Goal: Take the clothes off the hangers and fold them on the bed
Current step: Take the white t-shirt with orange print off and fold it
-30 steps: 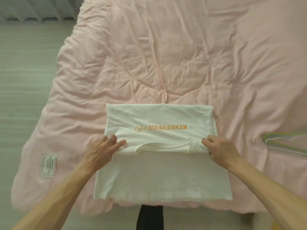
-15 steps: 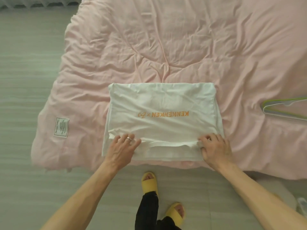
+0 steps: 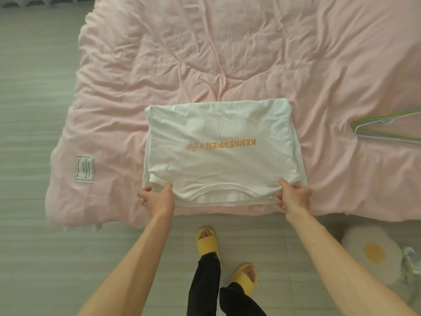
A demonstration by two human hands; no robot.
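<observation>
A white T-shirt [image 3: 218, 160] with orange lettering lies folded into a rectangle near the front edge of the bed, which is covered by a pink duvet [image 3: 227, 53]. My left hand [image 3: 157, 198] grips the shirt's near left corner, thumb on top. At the near right corner my right hand [image 3: 293, 197] grips the stacked layers the same way. An empty green and pale hanger [image 3: 387, 128] lies on the duvet at the right edge.
A white care label [image 3: 84, 168] is sewn on the duvet's near left corner. My feet in yellow slippers [image 3: 207, 242] stand on the grey floor before the bed. An egg-shaped cushion [image 3: 371, 254] lies on the floor at the right.
The upper half of the shirt has been folded down toward me over the lower half. My hands moved from pressing on top to gripping the near corners.
</observation>
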